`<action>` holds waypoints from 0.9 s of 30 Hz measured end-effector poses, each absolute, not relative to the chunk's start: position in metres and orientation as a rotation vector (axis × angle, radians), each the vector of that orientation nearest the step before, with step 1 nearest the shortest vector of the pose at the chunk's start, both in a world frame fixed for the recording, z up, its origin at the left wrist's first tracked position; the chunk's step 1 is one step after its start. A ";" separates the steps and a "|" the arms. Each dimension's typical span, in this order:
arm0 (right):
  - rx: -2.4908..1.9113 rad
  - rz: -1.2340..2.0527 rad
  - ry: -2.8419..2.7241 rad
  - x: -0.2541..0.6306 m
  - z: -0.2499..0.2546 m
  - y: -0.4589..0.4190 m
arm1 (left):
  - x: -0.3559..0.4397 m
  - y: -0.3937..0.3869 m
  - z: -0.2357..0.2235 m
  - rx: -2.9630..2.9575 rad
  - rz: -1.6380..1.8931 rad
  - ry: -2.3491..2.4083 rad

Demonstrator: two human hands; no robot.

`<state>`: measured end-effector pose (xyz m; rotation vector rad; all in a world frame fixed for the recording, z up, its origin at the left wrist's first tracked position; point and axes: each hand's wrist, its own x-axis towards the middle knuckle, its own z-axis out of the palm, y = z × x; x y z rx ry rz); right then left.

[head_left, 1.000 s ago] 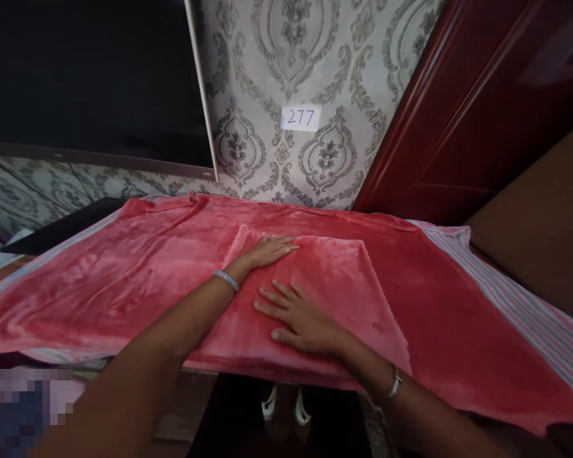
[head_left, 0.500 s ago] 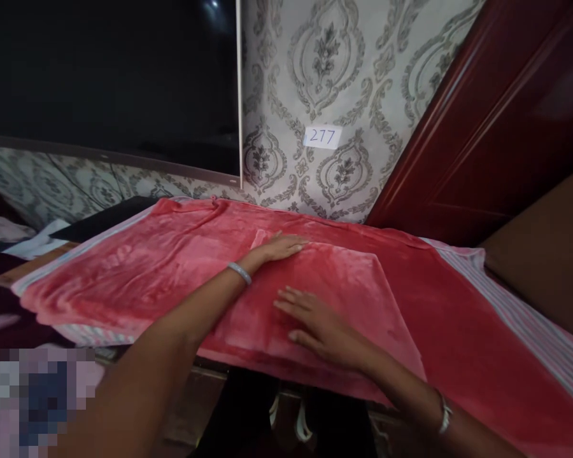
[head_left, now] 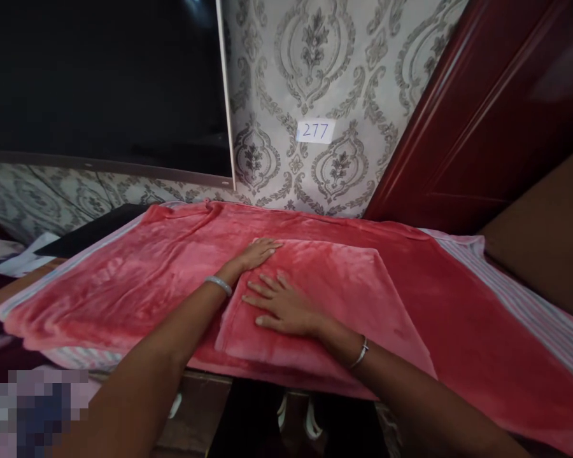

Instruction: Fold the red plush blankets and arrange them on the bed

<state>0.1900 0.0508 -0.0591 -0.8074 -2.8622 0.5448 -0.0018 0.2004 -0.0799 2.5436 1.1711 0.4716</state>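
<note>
- Folded red blanket (head_left: 334, 286): lay centre on red spread (head_left: 124, 280); likely soft, light, limp; best gripped at near edge.
- Left hand (head_left: 258, 252), right hand (head_left: 281, 305): flat, fingers apart, pressed on left fold, clasping nothing.

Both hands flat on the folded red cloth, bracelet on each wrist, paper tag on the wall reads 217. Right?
Not quite: the tag reads 277, not 217, as the head view shows. The rest holds: the left hand and right hand lie flat on the folded red cloth, with a bracelet on each wrist.
</note>
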 end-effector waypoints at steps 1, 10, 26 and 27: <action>-0.756 0.592 -2.873 0.192 -0.060 0.043 | -0.002 0.202 -0.081 2.551 0.469 1.173; -0.493 0.715 -2.879 0.210 -0.040 -0.050 | -0.003 0.205 -0.072 2.648 0.367 1.291; -1.385 0.434 -2.580 0.318 -0.052 0.038 | 0.136 0.194 -0.049 2.762 0.155 1.066; -1.379 0.437 -2.580 0.318 -0.054 0.036 | 0.135 0.197 -0.055 2.773 0.188 1.055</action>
